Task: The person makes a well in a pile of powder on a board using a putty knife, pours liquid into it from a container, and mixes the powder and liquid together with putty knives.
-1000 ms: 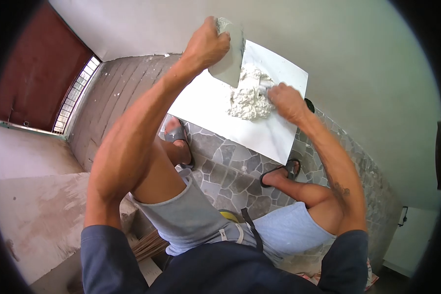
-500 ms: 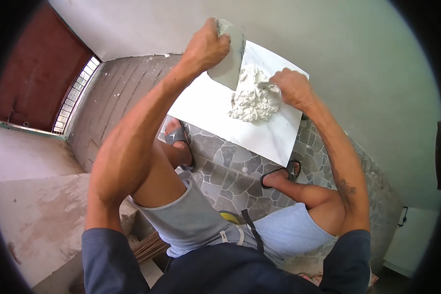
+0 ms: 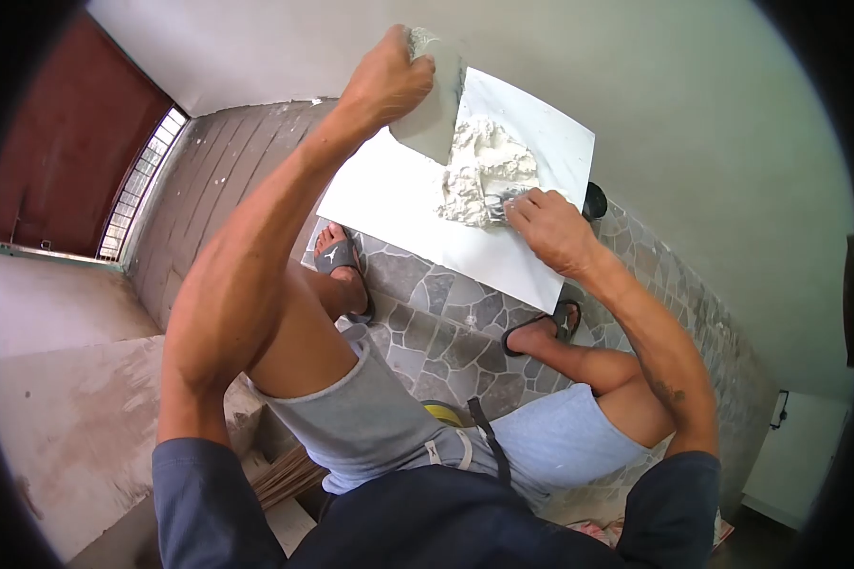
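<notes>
A mound of white putty-like paste (image 3: pixel 474 171) lies on a white marble-patterned board (image 3: pixel 399 180). My left hand (image 3: pixel 389 81), at the board's far left side, is closed on the edge of a flat grey plate (image 3: pixel 427 123) with paste smeared near its top. Whether the plate has a handle is hidden. My right hand (image 3: pixel 552 228) is closed round a putty knife (image 3: pixel 506 205). Its metal blade is pressed into the near right side of the paste, and the handle is covered by my fingers.
A black round container (image 3: pixel 594 201) stands behind the board's right edge. Grey stone-patterned floor (image 3: pixel 446 299) runs under my sandalled feet (image 3: pixel 340 261). A pale wall (image 3: pixel 693 123) rises beyond the board. At the left are a dark red door (image 3: pixel 76 133) and a barred opening (image 3: pixel 142 185).
My right hand has moved down toward me, bringing the putty knife from the paste's upper right to its near side. The paste there looks flattened. My left hand still holds the plate, slightly shifted.
</notes>
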`<action>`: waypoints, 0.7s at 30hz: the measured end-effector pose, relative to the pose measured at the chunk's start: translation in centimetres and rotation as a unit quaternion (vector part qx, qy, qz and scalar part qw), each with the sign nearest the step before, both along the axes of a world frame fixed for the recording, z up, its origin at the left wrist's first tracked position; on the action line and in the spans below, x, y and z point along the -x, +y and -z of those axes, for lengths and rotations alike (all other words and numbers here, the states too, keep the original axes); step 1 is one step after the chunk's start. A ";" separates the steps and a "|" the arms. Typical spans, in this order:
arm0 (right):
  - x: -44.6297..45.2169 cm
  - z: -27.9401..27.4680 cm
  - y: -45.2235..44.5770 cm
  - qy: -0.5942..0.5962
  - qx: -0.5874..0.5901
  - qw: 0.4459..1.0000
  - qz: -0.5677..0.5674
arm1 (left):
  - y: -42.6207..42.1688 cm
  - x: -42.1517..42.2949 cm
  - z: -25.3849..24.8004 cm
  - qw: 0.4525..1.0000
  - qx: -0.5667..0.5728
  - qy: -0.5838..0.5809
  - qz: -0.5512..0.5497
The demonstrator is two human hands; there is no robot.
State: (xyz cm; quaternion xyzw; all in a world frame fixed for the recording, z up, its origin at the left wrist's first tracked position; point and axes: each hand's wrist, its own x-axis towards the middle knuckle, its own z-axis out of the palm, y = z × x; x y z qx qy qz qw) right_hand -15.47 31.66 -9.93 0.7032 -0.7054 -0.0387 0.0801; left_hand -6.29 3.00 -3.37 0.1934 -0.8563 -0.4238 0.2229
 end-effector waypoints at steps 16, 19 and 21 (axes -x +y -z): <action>5.7 1.2 6.4 -0.493 0.052 0.706 0.506 | 2.6 -1.1 -0.7 0.997 -0.041 -0.009 0.060; 9.8 1.5 8.8 -0.483 0.049 0.728 0.485 | 2.9 -1.8 -0.1 0.998 0.016 -0.019 0.060; 14.5 3.0 11.5 -0.434 0.049 0.727 0.529 | 4.7 -3.0 -2.2 0.995 -0.036 -0.040 0.083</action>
